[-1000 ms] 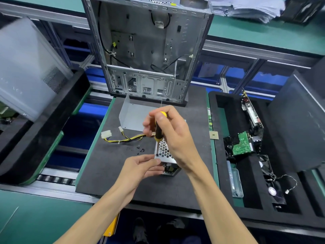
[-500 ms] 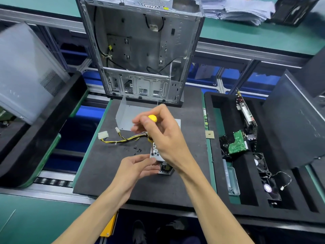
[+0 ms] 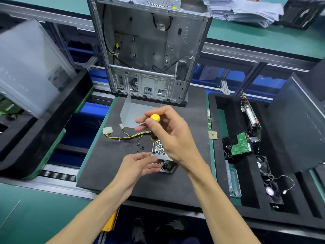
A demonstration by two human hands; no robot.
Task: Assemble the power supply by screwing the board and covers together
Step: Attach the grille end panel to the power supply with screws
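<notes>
A small silver power supply (image 3: 160,150) with a honeycomb grille lies on the black foam mat (image 3: 112,169). My right hand (image 3: 173,136) grips a yellow-capped screwdriver (image 3: 154,127) held upright, its tip at the near left corner of the grille. My left hand (image 3: 136,167) holds the supply's near left side with fingers and thumb. Its yellow and black cable (image 3: 123,136) with white plugs runs off to the left. Several small black screws (image 3: 140,147) lie loose on the mat beside it. A bent grey metal cover (image 3: 133,114) stands behind.
An open computer case (image 3: 149,50) stands upright at the mat's far edge. A black foam tray (image 3: 219,106) on the right holds circuit boards, a fan and a clear plastic box. A grey side panel (image 3: 29,67) leans at the left.
The right hand's fingers have shifted round the screwdriver handle and its yellow cap now shows more plainly. The left hand stays on the supply. The camera view has shifted slightly.
</notes>
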